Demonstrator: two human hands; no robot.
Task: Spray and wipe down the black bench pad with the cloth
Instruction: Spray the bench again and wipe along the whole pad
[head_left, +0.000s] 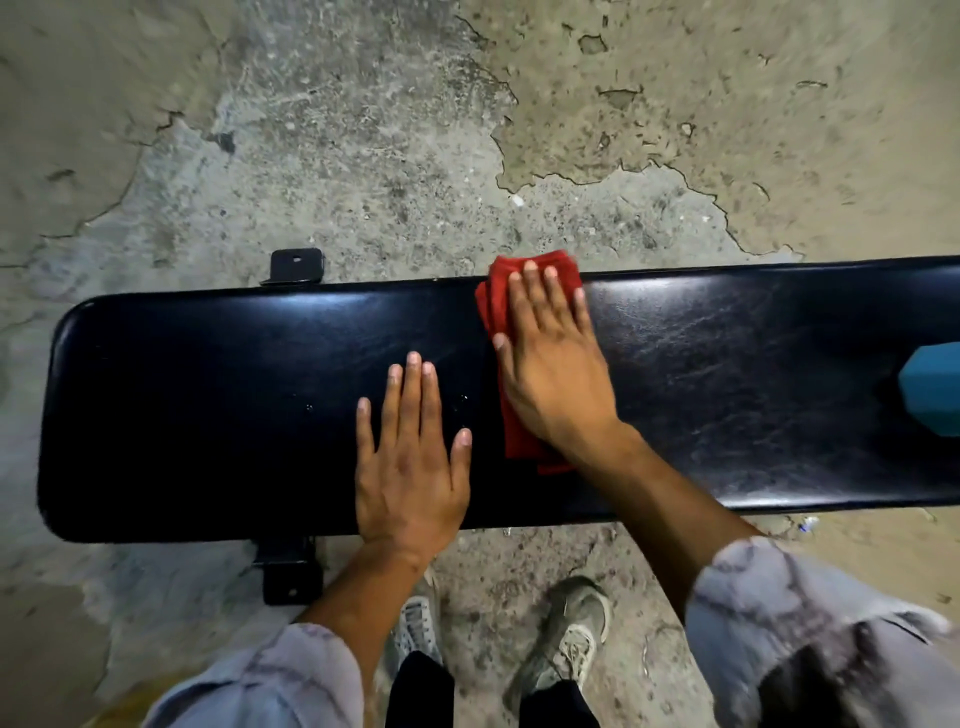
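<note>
The black bench pad (208, 405) runs across the view from left to right, glossy, with a few small droplets near its middle. A folded red cloth (496, 291) lies on the pad, reaching its far edge. My right hand (553, 364) presses flat on the cloth, fingers spread, covering most of it. My left hand (410, 462) rests flat and bare on the pad near its front edge, just left of the cloth, holding nothing. A teal object (932, 395), cut off at the right edge, stands on the pad.
Black metal bench feet stick out at the far side (297, 266) and the near side (288, 574). The floor (363, 156) is cracked, worn concrete. My two shoes (569, 634) stand just in front of the bench.
</note>
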